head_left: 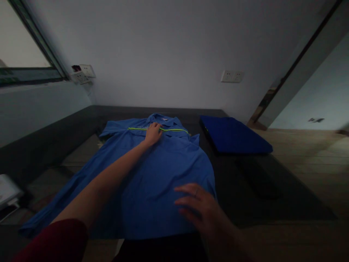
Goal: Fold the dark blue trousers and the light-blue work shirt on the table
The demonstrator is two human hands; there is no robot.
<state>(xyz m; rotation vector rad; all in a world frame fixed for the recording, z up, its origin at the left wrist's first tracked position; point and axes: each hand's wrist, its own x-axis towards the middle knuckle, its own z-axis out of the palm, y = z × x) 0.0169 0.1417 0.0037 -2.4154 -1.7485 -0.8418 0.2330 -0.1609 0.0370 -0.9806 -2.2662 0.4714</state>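
A blue shirt (163, 171) with a yellow-green stripe across the shoulders lies spread flat, collar at the far end, on a dark mat (245, 182). My left hand (153, 133) reaches far out and rests on the shirt near the collar and stripe, fingers curled down on the cloth. My right hand (201, 207) lies near the shirt's lower right part, fingers spread and flat, holding nothing.
A folded dark blue garment (234, 134) lies on the mat to the right of the shirt. Wall sockets (231, 76) sit on the back wall and a power strip (81, 72) at the left corner. Wooden floor (313, 163) extends right. Pale objects (8, 193) lie at far left.
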